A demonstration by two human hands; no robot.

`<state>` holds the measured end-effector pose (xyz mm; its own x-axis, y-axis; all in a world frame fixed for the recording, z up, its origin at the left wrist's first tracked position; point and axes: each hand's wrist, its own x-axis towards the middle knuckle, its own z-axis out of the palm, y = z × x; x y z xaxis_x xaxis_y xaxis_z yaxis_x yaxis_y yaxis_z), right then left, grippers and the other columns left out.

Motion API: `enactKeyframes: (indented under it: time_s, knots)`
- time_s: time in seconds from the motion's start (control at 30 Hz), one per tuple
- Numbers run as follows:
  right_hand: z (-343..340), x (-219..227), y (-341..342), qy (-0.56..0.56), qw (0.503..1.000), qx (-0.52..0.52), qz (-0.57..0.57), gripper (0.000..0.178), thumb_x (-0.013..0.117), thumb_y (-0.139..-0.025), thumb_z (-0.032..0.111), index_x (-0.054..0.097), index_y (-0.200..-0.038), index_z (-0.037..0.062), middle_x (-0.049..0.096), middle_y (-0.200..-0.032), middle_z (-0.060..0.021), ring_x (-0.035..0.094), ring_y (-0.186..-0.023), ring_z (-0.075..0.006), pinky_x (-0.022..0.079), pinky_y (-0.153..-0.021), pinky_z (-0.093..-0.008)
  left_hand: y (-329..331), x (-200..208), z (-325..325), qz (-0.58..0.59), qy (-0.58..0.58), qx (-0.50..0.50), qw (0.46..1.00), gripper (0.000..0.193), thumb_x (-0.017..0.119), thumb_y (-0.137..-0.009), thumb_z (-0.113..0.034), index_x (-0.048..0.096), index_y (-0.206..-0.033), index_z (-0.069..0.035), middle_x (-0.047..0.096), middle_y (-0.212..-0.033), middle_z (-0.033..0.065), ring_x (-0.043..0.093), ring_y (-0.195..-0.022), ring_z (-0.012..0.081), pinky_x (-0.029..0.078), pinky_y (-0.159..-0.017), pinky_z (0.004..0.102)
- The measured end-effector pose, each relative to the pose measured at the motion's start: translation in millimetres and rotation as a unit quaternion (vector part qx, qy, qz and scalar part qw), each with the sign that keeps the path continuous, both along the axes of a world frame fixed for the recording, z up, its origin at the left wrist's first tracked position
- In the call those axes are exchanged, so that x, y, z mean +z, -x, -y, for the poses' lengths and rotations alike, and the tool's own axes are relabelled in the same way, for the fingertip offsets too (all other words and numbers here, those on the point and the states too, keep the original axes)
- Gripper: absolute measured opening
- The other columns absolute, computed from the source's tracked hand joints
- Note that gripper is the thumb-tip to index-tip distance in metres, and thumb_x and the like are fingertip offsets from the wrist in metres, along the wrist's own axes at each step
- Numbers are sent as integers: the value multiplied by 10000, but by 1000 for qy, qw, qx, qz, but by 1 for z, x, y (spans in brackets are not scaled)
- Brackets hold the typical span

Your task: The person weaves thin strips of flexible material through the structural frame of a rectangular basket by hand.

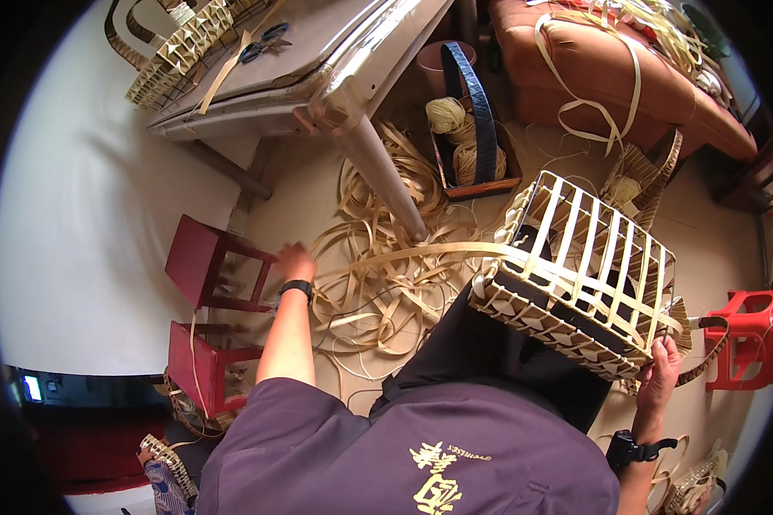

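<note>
A half-woven basket [605, 249] rests tilted on my lap. Its wire frame is wrapped in pale strips, with several strips crossing the open grid. My right hand [660, 369] grips its near right corner, fingers closed around the edge. From the basket a long pale flat strip [421, 255] runs left across to my left hand [295, 261], which is stretched far out and slightly blurred. Its fingers look closed on the strip's end. Loops of the same strip material [395, 313] lie heaped on the floor below.
A table [258, 81] at upper left bears scissors [264, 43] and another basket [180, 51]; its leg stands in the strip heap. Two red stools [199, 262] are beside my left hand. A dark-handled basket [481, 184] holds strip rolls. A red plastic stool [747, 339] stands right.
</note>
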<state>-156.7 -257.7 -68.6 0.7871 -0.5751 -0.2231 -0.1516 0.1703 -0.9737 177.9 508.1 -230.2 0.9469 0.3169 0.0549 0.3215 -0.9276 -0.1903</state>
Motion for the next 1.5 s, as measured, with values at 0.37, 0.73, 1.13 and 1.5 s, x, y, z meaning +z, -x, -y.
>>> enactKeyframes:
  time_s: [0.37, 0.73, 1.13, 1.5]
  knots:
    - [10, 1, 10, -4, 1000, -11, 10, 145, 701, -1075, 167, 635, -946, 154, 585, -774, 104, 363, -512, 27, 247, -428, -173, 28, 230, 357, -141, 557, -466, 673, 216, 891, -932, -247, 821, -935, -42, 650, -989, 61, 659, -949, 184, 542, -859, 337]
    - [9, -21, -6, -20, 998, 37, 48, 170, 699, -1080, 201, 622, -936, 155, 540, -766, 120, 334, -525, 36, 237, -438, -174, -21, 2, -21, 35, -33, -106, 993, 266, 747, -974, -282, 815, -1130, -77, 724, -1298, 174, 695, -1216, 389, 588, -967, 555]
    - [2, 8, 11, 3, 999, -38, -27, 173, 705, -1073, 203, 622, -931, 150, 547, -758, 112, 330, -506, 28, 232, -428, -182, 15, 215, 338, -134, 553, -447, 690, 238, 825, -1012, -275, 864, -1028, -41, 683, -1002, 69, 675, -995, 185, 543, -900, 335]
    - [-4, 12, 14, 11, 1000, -22, -7, 183, 690, -1084, 210, 618, -927, 150, 540, -747, 111, 341, -508, 24, 239, -431, -181, -41, 37, 174, -13, 340, -274, 900, 319, 922, -845, -382, 819, -846, -80, 735, -942, 170, 724, -929, 347, 583, -813, 475]
